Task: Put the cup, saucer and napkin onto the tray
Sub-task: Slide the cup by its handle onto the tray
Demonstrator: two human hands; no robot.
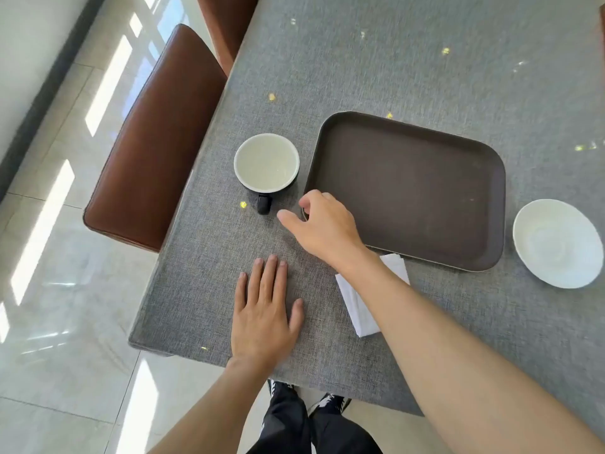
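Observation:
A dark cup [266, 162] with a pale inside stands on the grey table, its handle pointing toward me. Right of it lies a brown rectangular tray [406, 188] with nothing on it. A white saucer [558, 242] sits on the table beyond the tray's right end. A white folded napkin [357, 306] lies near the tray's front edge, partly hidden under my right forearm. My right hand [322, 226] hovers at the tray's near left corner, fingers loosely curled and holding nothing, a short way right of the cup's handle. My left hand [265, 309] rests flat on the table, fingers spread.
The table [409, 60] is covered in grey cloth; its left edge runs close beside the cup. Two brown leather chairs [154, 142] stand along that left edge. Shiny floor tiles lie beyond, and my legs and shoes show below the table's front edge.

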